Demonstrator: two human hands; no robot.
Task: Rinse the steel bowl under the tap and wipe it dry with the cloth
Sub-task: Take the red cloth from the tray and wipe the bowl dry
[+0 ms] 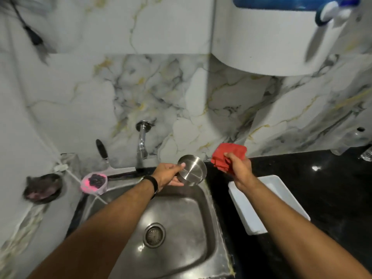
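Observation:
My left hand (169, 174) grips a small steel bowl (193, 170) by its rim, turned on its side with the outer base facing me, above the back right corner of the sink (181, 214). The wall tap (142, 141) stands just left of the bowl; no water stream shows. My right hand (240, 168) holds a folded red cloth (227, 156) over the black counter, a short way right of the bowl and apart from it.
A white rectangular tray (279, 190) lies on the black counter (322, 178) right of the sink. A pink scrubber dish (94, 182) and a dark round dish (42, 188) sit to the left. A white appliance (261, 37) hangs on the marble wall above.

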